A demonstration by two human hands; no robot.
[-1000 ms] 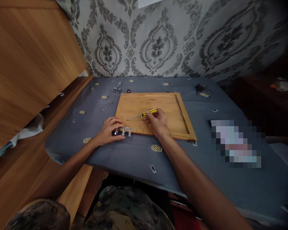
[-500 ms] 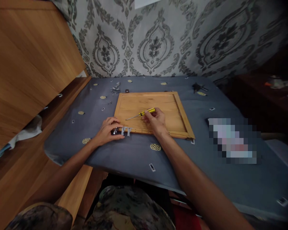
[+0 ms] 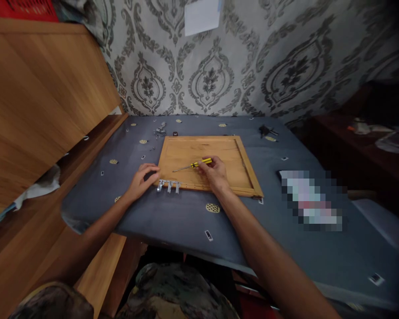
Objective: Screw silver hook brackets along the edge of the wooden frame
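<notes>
A framed wooden panel point(image 3: 206, 150) lies flat on the cloth-covered table. My right hand point(image 3: 216, 173) grips a yellow-and-black screwdriver point(image 3: 201, 163) over the panel, its shaft pointing left. Along the panel's near edge, toward its left corner, sit several small silver metal brackets point(image 3: 169, 186). My left hand point(image 3: 142, 179) is beside that corner, thumb and fingers apart, with nothing visible between them. Its fingertips are close to the panel's left edge; I cannot tell whether they touch it.
Loose metal fittings point(image 3: 160, 130) lie behind the panel on the left, near a small dark square piece point(image 3: 175, 134). A black object point(image 3: 267, 131) rests at the back right. A blurred-out flat item point(image 3: 310, 199) lies on the right. A wooden cabinet point(image 3: 53, 88) stands on the left.
My left hand has drawn back to the left, off the metal brackets, and they now show fully. My right hand still holds the screwdriver over the panel. The view has tilted up slightly.
</notes>
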